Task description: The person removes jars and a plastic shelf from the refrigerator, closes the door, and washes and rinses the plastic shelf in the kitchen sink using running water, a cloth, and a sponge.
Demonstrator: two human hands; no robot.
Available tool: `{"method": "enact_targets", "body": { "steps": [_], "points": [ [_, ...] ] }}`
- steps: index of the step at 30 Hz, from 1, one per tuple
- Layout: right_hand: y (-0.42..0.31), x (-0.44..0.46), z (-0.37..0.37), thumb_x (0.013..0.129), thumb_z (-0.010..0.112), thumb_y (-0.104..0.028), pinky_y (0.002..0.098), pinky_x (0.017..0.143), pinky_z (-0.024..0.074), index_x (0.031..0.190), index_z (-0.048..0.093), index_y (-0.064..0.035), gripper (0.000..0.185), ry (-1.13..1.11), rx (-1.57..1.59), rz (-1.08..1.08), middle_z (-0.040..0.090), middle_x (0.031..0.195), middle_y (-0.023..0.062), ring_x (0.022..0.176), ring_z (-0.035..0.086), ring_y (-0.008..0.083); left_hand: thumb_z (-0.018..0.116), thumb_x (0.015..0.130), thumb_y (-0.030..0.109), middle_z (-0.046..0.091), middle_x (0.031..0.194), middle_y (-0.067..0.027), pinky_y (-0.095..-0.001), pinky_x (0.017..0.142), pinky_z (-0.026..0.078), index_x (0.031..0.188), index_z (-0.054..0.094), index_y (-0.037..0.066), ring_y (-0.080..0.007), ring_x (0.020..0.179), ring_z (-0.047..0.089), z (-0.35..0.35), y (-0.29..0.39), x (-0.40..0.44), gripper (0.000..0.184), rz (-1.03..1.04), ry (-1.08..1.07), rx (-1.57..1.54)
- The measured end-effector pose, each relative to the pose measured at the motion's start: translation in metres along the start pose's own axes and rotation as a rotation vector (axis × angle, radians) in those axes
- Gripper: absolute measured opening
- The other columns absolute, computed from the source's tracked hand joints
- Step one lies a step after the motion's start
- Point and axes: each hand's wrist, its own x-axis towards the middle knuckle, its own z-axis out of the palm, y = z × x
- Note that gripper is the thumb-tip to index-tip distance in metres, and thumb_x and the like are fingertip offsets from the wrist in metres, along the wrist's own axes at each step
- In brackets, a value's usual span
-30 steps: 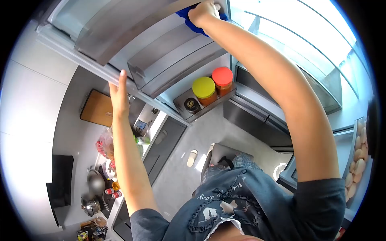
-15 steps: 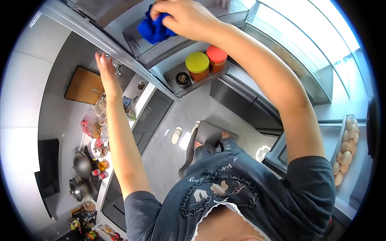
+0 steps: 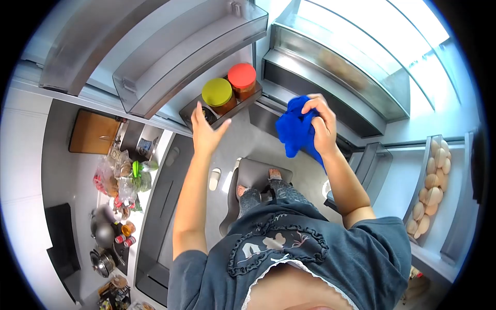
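Observation:
My right hand (image 3: 323,126) is closed on a crumpled blue cloth (image 3: 295,126), held in the air in front of the open fridge, with one end hanging down. My left hand (image 3: 205,133) is raised with thumb and fingers apart and holds nothing. It is nearest to the lowest door shelf (image 3: 238,107), where a jar with a yellow-green lid (image 3: 217,93) and a jar with a red lid (image 3: 242,76) stand side by side. A small black-lidded jar (image 3: 208,115) is partly hidden behind my left fingers. Whether that hand touches the jar, I cannot tell.
Above the jars is a clear-fronted door shelf (image 3: 191,57). Eggs (image 3: 433,188) fill a rack in the right door. Below me is a grey stool (image 3: 258,170) with my feet on it, and a slipper (image 3: 215,179) on the floor. A cluttered counter (image 3: 147,191) runs along the left.
My right hand has brought the blue cloth away from the upper door shelf, down and to the right. My left hand has moved right, towards the jars. The view has shifted.

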Motion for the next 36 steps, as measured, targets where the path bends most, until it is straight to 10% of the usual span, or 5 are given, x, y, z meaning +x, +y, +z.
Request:
{"method": "enact_targets", "body": {
  "steps": [10,24,36],
  "points": [
    [0.1,-0.022,0.003,0.074,0.062,-0.017,0.0249,0.073,0.0394,0.081,0.052,-0.0031,0.019,-0.214,-0.014,0.594,0.053,0.08,0.0033,0.077,0.049,0.012,0.076,0.056,0.045,0.03,0.132,-0.0193,-0.0422,0.092,0.04,0.136,0.017,0.008,-0.0353,0.117,0.039,0.033,0.022,0.085,0.106,-0.189,-0.254,0.408],
    [0.111,-0.006,0.01,0.07,0.068,-0.023,0.0324,0.078,0.0424,0.086,0.054,-0.0062,0.027,-0.305,-0.183,0.453,0.054,0.089,0.0096,0.086,0.054,0.0249,0.073,0.058,0.043,0.038,0.123,-0.0161,-0.0407,0.089,0.042,0.135,0.022,0.014,-0.0324,0.112,0.043,0.034,0.025,0.091,0.097,-0.176,-0.284,0.491],
    [0.133,-0.011,0.015,0.072,0.067,-0.013,0.0271,0.075,0.0407,0.082,0.056,-0.0025,0.018,-0.296,-0.152,0.494,0.057,0.081,0.006,0.08,0.053,0.0154,0.074,0.053,0.046,0.038,0.126,-0.0181,-0.0424,0.089,0.043,0.133,0.027,0.012,-0.0354,0.111,0.044,0.03,0.015,0.092,0.098,-0.205,-0.315,0.459]
  ]
}}
